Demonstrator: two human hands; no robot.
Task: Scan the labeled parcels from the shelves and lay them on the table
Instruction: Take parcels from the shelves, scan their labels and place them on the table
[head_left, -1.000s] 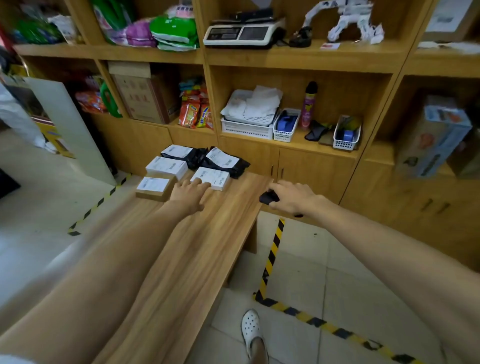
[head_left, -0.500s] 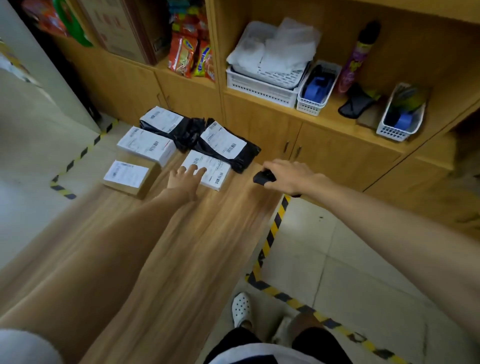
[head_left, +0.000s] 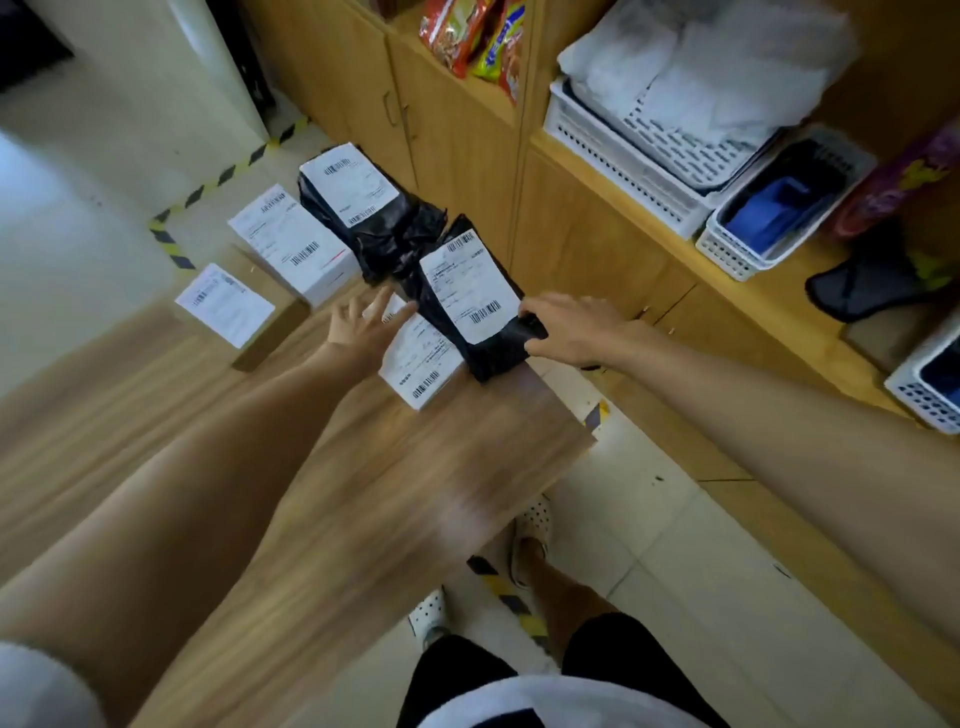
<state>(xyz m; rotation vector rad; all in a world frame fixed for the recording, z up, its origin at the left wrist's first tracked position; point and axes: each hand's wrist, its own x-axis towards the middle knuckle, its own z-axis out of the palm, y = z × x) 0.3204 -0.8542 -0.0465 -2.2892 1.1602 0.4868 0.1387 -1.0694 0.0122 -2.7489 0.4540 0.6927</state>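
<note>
Hands (head_left: 363, 332) (head_left: 574, 327) outstretched, scanner (head_left: 534, 326) in right

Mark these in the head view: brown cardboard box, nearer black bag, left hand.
brown cardboard box (head_left: 224, 304), head view, on its white label.
nearer black bag (head_left: 470, 287), head view, on its label's middle.
left hand (head_left: 358, 335), head view, on the back of the hand.

Parcels (head_left: 291, 244) on table (head_left: 415, 493) far end, shelf unit (head_left: 571, 234) behind, baskets (head_left: 623, 150) on it
</note>
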